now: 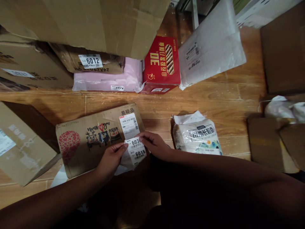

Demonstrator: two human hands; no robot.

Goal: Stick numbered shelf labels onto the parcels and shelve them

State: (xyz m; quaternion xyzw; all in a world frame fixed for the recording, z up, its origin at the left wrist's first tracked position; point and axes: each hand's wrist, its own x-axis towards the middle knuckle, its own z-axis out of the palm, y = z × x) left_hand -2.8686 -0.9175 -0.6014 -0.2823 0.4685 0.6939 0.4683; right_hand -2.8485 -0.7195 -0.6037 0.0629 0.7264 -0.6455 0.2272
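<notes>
Between my two hands is a strip of white number labels (136,154), printed 6030 and 6015. My left hand (111,159) pinches its left edge between thumb and fingers. At the upper right corner, the fingertips of my right hand (153,143) are closed on the same strip. Below and behind the strip lies a cardboard box (82,156) on the floor, printed with red hearts and cartoon bears. A white shipping label (129,125) is stuck on its right end, just above the strip.
A white printed rice bag (197,133) lies right of my hands. Beyond are a red carton (162,62), a pink parcel (107,81) and a white wrapped package (212,47). Cardboard boxes stand at left (26,143) and right (267,146). A large carton (95,25) overhangs the top left.
</notes>
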